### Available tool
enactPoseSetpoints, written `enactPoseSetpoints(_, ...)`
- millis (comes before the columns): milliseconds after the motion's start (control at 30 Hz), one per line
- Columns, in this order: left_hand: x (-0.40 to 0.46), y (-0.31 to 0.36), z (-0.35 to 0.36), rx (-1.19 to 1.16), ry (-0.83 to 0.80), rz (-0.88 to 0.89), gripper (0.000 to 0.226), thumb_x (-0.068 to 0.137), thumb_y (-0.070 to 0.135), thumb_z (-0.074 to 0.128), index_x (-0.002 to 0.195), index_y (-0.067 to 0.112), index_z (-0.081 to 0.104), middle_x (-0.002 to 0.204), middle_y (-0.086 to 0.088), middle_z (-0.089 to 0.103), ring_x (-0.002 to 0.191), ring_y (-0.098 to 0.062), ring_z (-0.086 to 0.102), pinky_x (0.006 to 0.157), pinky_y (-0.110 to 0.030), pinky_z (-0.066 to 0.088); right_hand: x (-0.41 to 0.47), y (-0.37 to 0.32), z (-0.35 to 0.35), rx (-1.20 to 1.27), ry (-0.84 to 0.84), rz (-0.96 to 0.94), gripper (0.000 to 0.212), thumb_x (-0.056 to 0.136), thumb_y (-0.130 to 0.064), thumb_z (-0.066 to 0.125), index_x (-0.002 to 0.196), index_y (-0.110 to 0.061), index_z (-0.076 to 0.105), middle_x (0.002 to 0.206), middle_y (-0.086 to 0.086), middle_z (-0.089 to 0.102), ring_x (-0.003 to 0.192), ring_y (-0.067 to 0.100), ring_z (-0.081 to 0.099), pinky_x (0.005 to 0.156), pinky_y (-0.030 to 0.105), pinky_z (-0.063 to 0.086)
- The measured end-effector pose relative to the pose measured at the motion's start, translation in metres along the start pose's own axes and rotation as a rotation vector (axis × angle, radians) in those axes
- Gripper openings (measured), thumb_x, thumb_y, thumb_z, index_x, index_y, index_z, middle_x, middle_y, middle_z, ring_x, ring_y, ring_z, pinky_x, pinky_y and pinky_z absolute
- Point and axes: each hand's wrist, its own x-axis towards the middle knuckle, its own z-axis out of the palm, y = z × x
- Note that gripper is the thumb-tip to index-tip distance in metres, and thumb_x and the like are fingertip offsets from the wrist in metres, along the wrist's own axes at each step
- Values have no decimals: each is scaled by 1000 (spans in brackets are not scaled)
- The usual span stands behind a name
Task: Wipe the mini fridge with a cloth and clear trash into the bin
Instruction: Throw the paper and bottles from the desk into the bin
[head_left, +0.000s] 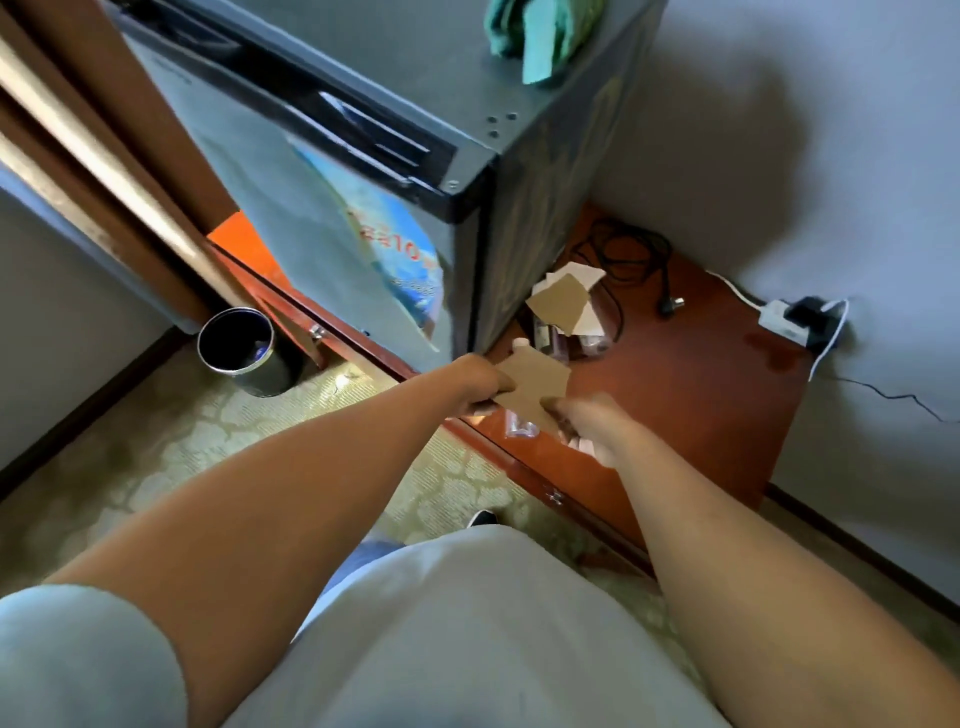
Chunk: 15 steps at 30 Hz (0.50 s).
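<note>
A grey mini fridge (363, 171) stands on a low red-brown cabinet (691, 374), its door shut. A green cloth (540, 36) lies bunched on the fridge top at the back. My left hand (483, 387) and my right hand (582, 423) both pinch one piece of brown cardboard (535, 382) above the cabinet's front edge, beside the fridge's right corner. More cardboard and paper scraps (563, 304) lie on the cabinet behind it. A round dark bin (241, 345) stands on the floor to the left, in front of the cabinet.
A black cable and plug (639, 270) lie coiled on the cabinet beside the fridge. A white power strip (779, 317) with a charger sits by the wall at right. Small clear bottles (582, 343) lie near the scraps. Patterned carpet (218, 441) covers the floor.
</note>
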Motion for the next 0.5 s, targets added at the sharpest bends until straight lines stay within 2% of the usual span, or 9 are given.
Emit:
enactPoseSetpoints(133,-19,-41,-43,-16,5,-11,14,95,14,67,100,6,57,87,-10,54,59,-15,54,45,-18,48,-12,13,55,0,-23,56,13,90,-8,73,97,-3,63,69,8,63,50,11,54,45,20,48)
enactPoseSetpoints(233,-37,-74,-82,-73,31,2,5,95,8,64,95,9,59,82,-6,56,57,-11,53,45,-18,46,-23,18,102,-72,-36,57,6,92,-5,67,92,-4,61,61,6,64,46,10,57,48,19,44)
enactPoseSetpoints(300,-51,-100,-114,-126,77,-6,6,94,7,63,92,10,59,80,-4,56,58,-11,53,46,-16,49,-32,22,136,-184,-58,59,10,92,-4,64,82,-4,64,60,7,64,49,12,53,52,21,36)
enactPoseSetpoints(367,-63,-132,-149,-173,128,-41,4,95,9,65,93,9,61,82,-5,58,64,-12,56,51,-17,53,-43,24,173,-281,-70,50,13,90,-3,63,77,-2,65,58,9,62,47,14,48,48,22,32)
enactPoseSetpoints(433,-75,-162,-183,-240,181,-74,4,95,11,65,96,8,62,87,-7,61,68,-14,59,54,-19,55,-53,23,212,-323,-90,41,16,92,-3,61,76,-2,65,56,8,62,44,13,48,41,20,32)
enactPoseSetpoints(500,-89,-190,-215,-329,247,-76,3,95,10,63,98,8,62,92,-9,62,71,-16,62,57,-21,57,-62,19,254,-326,-124,5,15,94,-1,56,83,-1,65,63,9,65,46,12,54,42,20,37)
